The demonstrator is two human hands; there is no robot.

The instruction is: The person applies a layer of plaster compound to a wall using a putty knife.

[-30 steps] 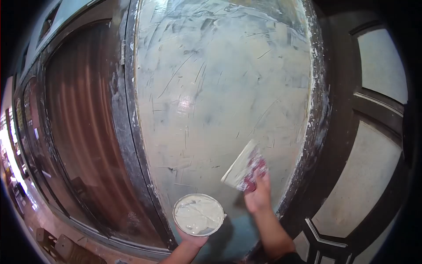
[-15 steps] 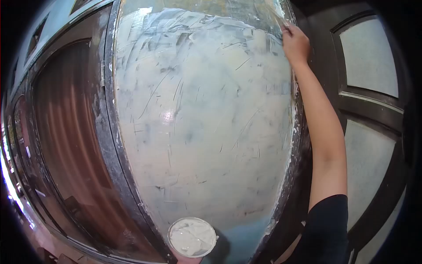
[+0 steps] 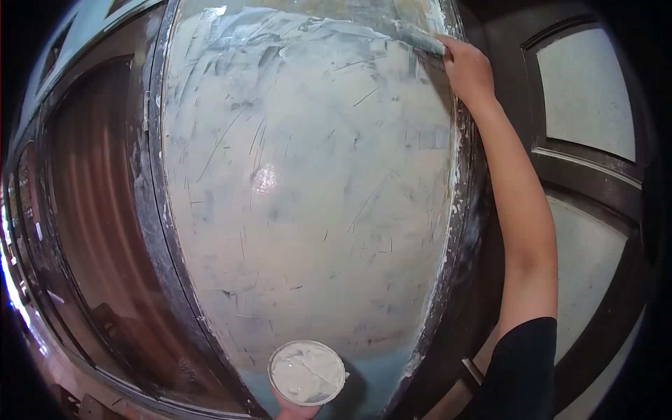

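Observation:
My right hand is raised at the upper right, its fingers wrapped round a putty knife. The knife's wide blade lies against the upper right of a wall panel, at the edge of a wet-looking smeared band. White filler with dark scratches and streaks covers most of this panel. Low in the view, my left hand holds a round tub from below, in front of the panel's bottom. White putty sits inside the tub. Much of my left hand is hidden under it.
Dark, paint-flecked frame strips border the panel on both sides. To the left is a dark-framed glass pane with a brown curtain behind it. A dark door with pale panels stands to the right, close to my right arm.
My right hand has turned, and the putty knife's blade now points left across the panel instead of upward along its right edge. The view has shifted slightly to the right.

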